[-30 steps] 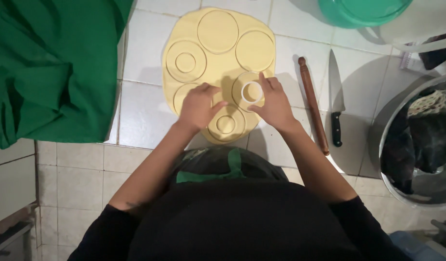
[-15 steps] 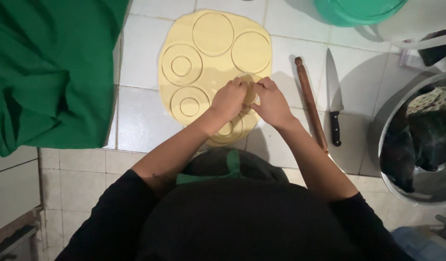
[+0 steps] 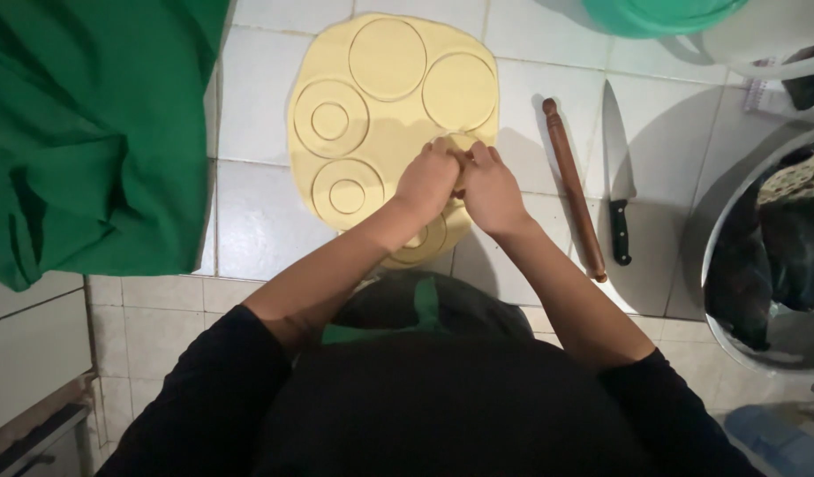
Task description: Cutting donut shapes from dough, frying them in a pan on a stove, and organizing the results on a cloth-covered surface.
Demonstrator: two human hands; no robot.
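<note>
A flat sheet of pale yellow dough (image 3: 398, 115) lies spread on the white tiled counter (image 3: 248, 221), reaching from its far edge toward the near edge in front of the person. Circles are pressed into the sheet: two plain rounds at its far side, two rings with small inner circles along its left side, and another ring partly hidden under the forearms near its front edge. Both hands meet over the right-hand middle of the dough. The left hand (image 3: 427, 181) and the right hand (image 3: 491, 187) are touching each other, fingers curled downward and bunched together on a small patch of dough; whatever sits under the fingertips is hidden, so I cannot tell whether they pinch a cutter or only the dough itself. Just right of the sheet a wooden rolling pin (image 3: 573, 185) lies lengthwise on the tiles, and beside it a kitchen knife (image 3: 615, 177) with a black handle, blade pointing away. A green cloth (image 3: 89, 124) covers the counter's left side, and a large metal bowl (image 3: 734, 300) sits at the right edge.
</note>
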